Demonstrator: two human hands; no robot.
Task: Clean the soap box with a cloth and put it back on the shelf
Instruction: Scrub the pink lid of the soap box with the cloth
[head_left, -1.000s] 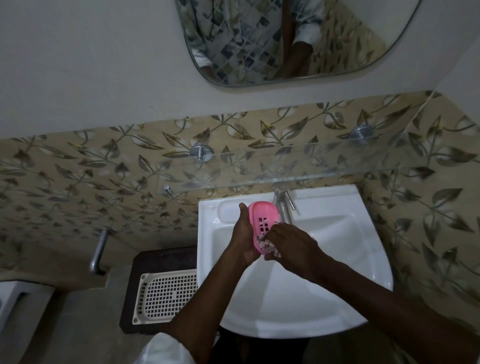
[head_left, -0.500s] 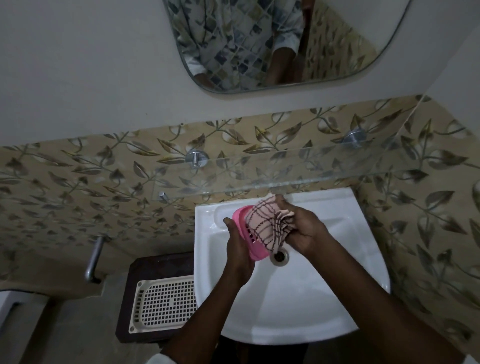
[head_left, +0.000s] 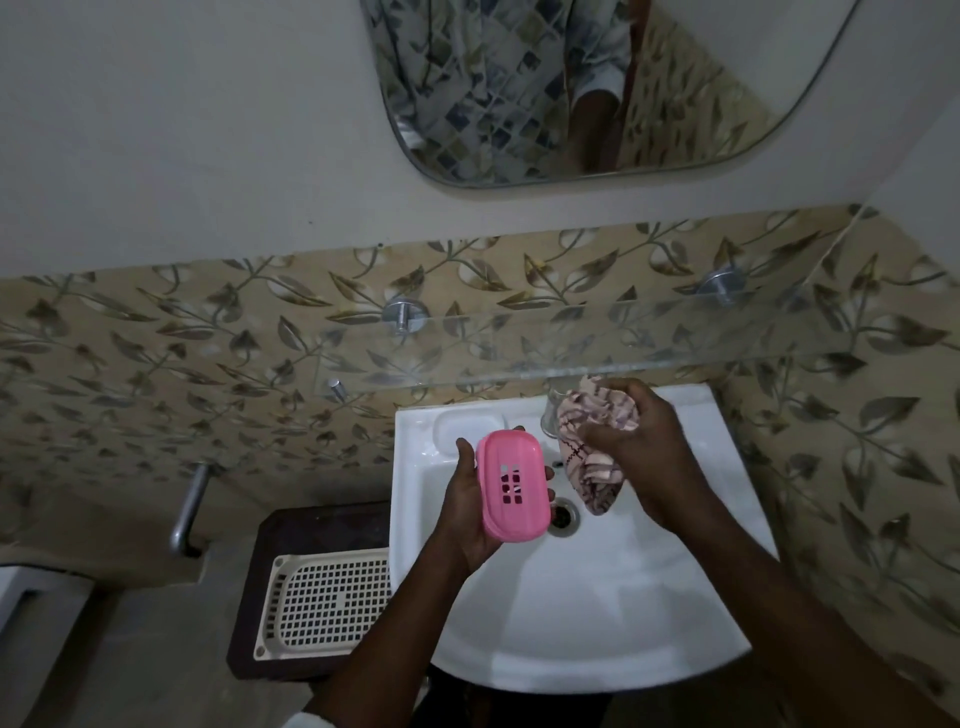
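Soap box (head_left: 511, 483), pink, with a cluster of small rectangular holes in the face turned toward the camera, sits in the palm of the left hand (head_left: 467, 514). The thumb is hooked over its left edge and fingertips show past its right edge, so the hand grips it from behind. The box is held lengthwise above the white sink (head_left: 571, 623), just left of the drain (head_left: 563, 514) and below the glass shelf (head_left: 571, 358). It does not touch the shelf. The right hand (head_left: 649, 457) is to its right, fingers curled round a bunched, patterned cloth (head_left: 597, 421) whose loose end hangs toward the drain. Cloth and box are near each other but apart, with a strip of basin showing between them. By count there is one soap box, one cloth and one shelf, and both hands are in view, each holding its own thing. The shelf is fixed to the leaf-patterned tiles by two round metal mounts, one to the left (head_left: 404, 314) and one to the right (head_left: 722, 283). A moulded soap recess (head_left: 467, 428) lies in the sink's back rim, just above the box. One mirror (head_left: 519, 104) hangs higher up, and one pale perforated tray (head_left: 322, 603) rests on a dark stand (head_left: 311, 519) left of the sink.
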